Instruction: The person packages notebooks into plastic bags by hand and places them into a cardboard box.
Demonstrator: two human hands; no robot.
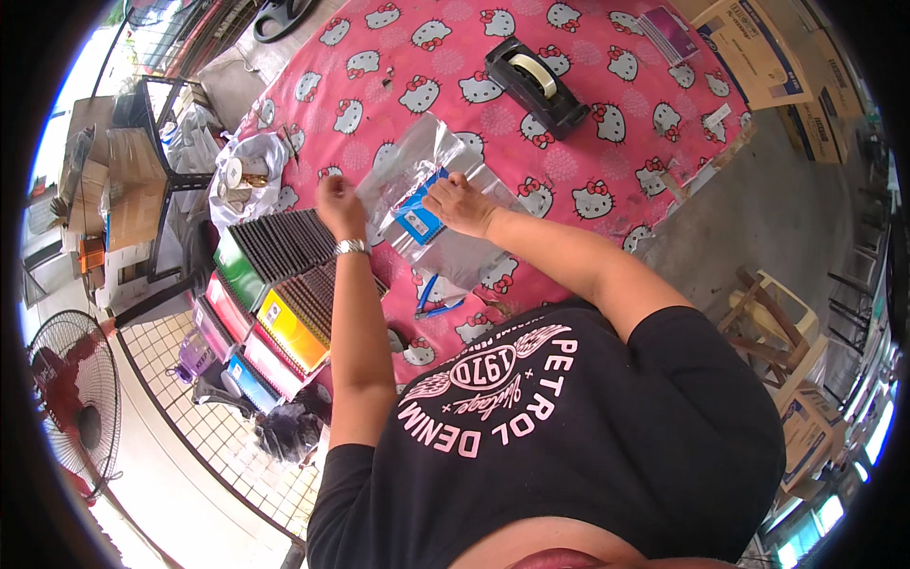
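Observation:
A small blue notebook (pixel 418 219) lies among sheets of clear plastic (pixel 417 156) on a pink patterned tablecloth. My right hand (pixel 460 204) is closed with curled fingers at the notebook's right side, gripping it through or along with the plastic. Just left of the plastic, my left hand (pixel 341 204) is raised with its fingers drawn in. Motion smears those fingers, so whether anything is in them does not show. Nearer to me rests a slim blue V-shaped tool (pixel 434 302). Beside my left forearm stand rows of spiral notebooks (pixel 284 242) with green, yellow and pink covers.
A black tape dispenser (pixel 536 87) stands farther back on the table, with a purple booklet (pixel 667 36) at the far right. A white plastic bag (pixel 248 180) sits at the left edge. Cardboard boxes (pixel 754 52), a wooden stool (pixel 773 327) and a fan (pixel 78 403) surround the table.

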